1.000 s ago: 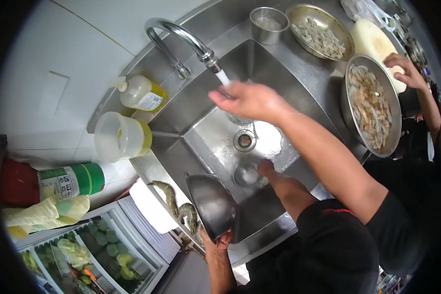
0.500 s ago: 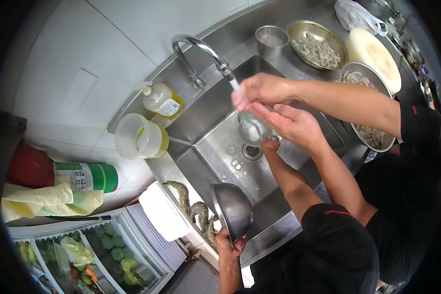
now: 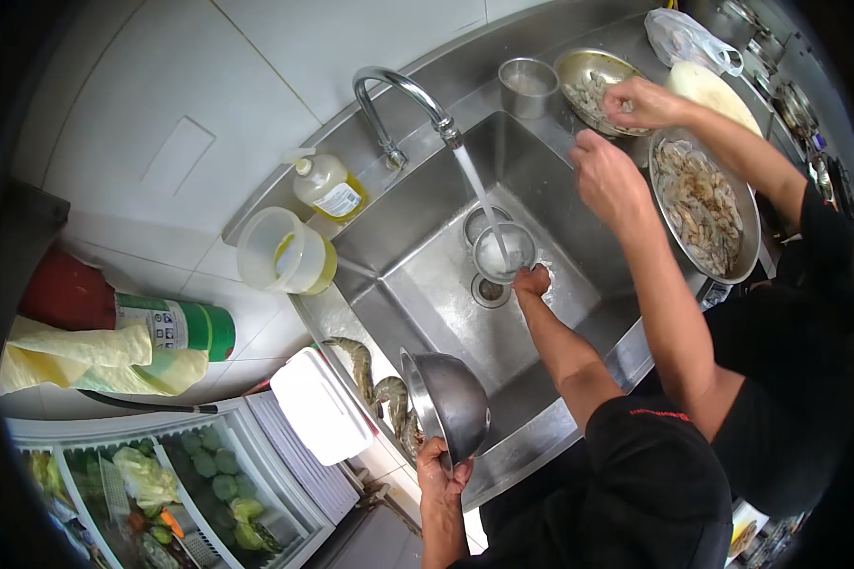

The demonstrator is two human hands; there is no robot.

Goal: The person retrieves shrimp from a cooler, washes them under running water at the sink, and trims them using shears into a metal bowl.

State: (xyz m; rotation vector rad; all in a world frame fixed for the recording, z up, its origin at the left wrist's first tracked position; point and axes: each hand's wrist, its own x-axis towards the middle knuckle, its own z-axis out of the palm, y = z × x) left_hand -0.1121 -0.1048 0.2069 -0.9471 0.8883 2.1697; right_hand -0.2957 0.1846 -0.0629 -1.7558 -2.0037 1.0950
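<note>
My left hand (image 3: pixel 443 469) grips the rim of a steel mixing bowl (image 3: pixel 463 408), tilted on its side over the sink's near left edge. My right hand (image 3: pixel 531 279) reaches into the steel sink (image 3: pixel 413 318), its fingers closed on the edge of a small round metal bowl (image 3: pixel 524 248). Water from the curved faucet (image 3: pixel 403 83) runs into that small bowl. Just behind it is another round metal rim (image 3: pixel 472 224), partly covered. Several whole shrimp (image 3: pixel 359 365) lie on the ledge beside the mixing bowl.
A co-worker's hands (image 3: pixel 609 180) are above the sink's right side, near a large bowl of shrimp (image 3: pixel 702 209) and a pan of peeled shrimp (image 3: pixel 590 93). A soap bottle (image 3: pixel 332 194) and plastic tub (image 3: pixel 275 251) line the left edge. Below is an open vegetable fridge (image 3: pixel 190 484).
The co-worker's hands have left the running water and moved right, toward the shrimp bowls. The stream now falls into the small bowl in my right hand. My left hand stays on the mixing bowl.
</note>
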